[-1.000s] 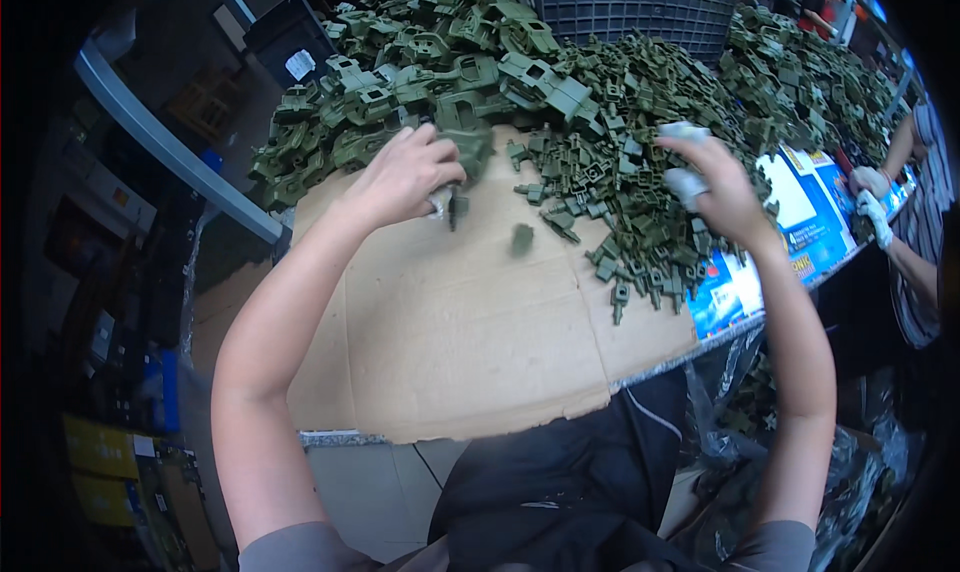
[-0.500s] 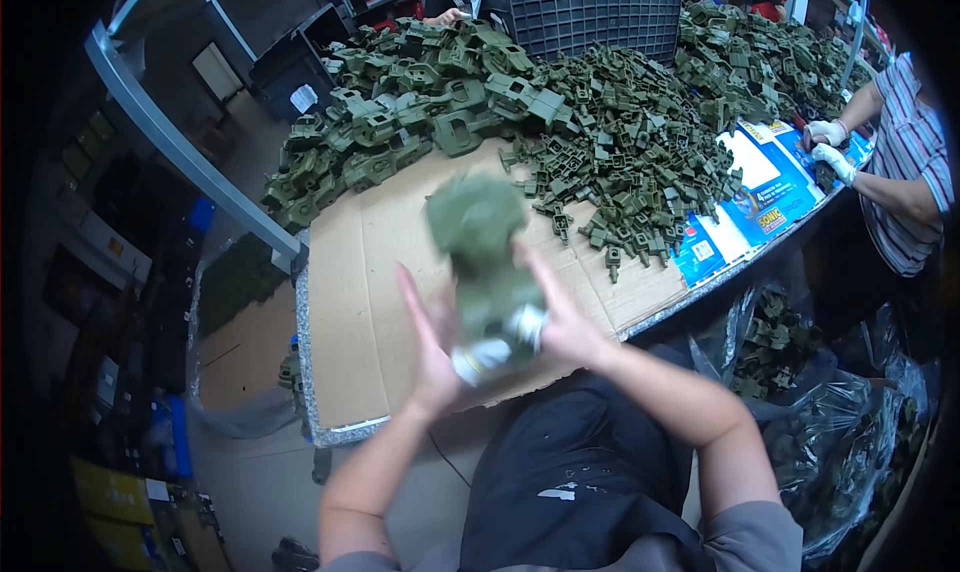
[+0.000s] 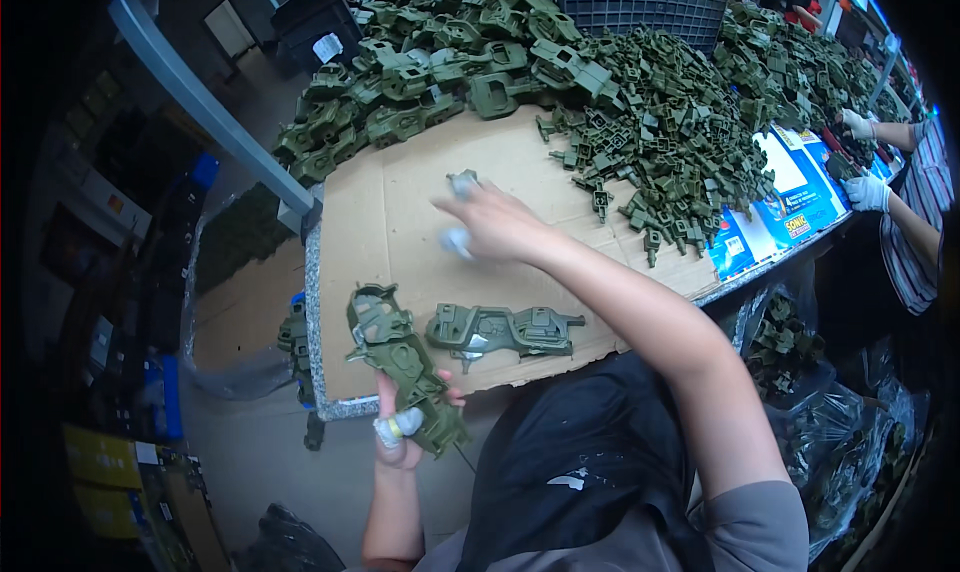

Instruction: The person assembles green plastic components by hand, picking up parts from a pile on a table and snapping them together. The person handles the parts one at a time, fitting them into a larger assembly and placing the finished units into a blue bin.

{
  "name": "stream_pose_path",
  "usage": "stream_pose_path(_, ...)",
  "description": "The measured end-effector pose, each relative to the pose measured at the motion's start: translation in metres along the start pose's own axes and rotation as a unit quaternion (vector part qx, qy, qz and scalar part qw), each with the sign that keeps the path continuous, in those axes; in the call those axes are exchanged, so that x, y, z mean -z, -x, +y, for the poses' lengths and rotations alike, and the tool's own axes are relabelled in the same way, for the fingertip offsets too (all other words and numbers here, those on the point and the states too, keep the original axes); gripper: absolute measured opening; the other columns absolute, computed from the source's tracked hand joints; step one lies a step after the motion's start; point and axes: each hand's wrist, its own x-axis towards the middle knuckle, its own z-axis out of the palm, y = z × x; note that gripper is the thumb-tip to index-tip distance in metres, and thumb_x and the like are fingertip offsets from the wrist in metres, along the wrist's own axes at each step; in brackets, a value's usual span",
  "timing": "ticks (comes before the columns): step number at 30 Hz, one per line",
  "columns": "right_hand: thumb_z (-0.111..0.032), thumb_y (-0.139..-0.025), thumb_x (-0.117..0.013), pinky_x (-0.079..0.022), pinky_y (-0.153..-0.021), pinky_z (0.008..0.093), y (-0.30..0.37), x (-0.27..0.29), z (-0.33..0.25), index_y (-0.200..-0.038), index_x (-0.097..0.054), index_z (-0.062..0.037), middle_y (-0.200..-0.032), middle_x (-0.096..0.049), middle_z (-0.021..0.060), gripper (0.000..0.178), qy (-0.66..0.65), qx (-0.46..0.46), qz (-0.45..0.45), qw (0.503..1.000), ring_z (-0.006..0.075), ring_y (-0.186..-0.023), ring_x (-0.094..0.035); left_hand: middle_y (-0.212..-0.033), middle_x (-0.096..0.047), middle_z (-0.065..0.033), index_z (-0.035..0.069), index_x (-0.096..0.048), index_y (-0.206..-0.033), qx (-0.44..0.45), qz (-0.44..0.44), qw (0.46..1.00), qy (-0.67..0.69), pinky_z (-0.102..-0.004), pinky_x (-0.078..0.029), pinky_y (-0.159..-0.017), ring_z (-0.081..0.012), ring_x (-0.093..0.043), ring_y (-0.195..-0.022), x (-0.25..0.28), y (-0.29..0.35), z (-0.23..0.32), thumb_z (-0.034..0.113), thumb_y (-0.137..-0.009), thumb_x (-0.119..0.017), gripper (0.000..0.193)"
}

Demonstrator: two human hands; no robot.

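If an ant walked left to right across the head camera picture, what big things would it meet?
Grey metal post → long green part in the left hand → second green part lying on the cardboard → blue printed sheet → another person's striped shirt.

Yellow-and-white lettering (image 3: 796,224) on the blue printed sheet (image 3: 778,204), plus an illegible white label (image 3: 327,47) on the dark bin (image 3: 303,17).

Open cardboard (image 3: 365,212) is stretching left of the right hand (image 3: 495,222); heaped green plastic parts (image 3: 650,122) are blocking the far side, while a loose green frame (image 3: 510,330) is obstructing the near edge
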Motion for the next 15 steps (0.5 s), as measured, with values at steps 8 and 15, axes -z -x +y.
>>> stream_pose_path(8,-0.008,-0.075,-0.058,-0.047,-0.085,0.0374,0.001,-0.024,0.088,-0.112,-0.057,-0.0083,-0.111,-0.055,0.0199,0.038,0.104,-0.082,0.054,0.990,0.0340,-0.098,-0.056,-0.117,-0.049,-0.0216,0.001,-0.034,-0.131,0.049,-0.105,0.993,-0.038,-0.0507,-0.047,-0.089,-0.0362,-0.057,-0.100,-0.046,-0.029,-0.020,0.044,-0.090,-0.048,0.061)
stream_pose_path(15,0.001,-0.079,-0.057,-0.048,-0.076,0.0275,0.247,0.068,-0.031,-0.100,-0.052,-0.0022,-0.097,-0.061,0.0077,0.022,-0.385,-0.276,0.123,0.872,0.0160,-0.090,-0.061,-0.123,-0.048,-0.0181,0.004,-0.022,-0.137,0.211,-0.188,0.958,-0.038,-0.0370,-0.048,-0.087,-0.0263,-0.056,-0.103,-0.044,-0.027,-0.064,0.014,-0.079,-0.066,0.074)
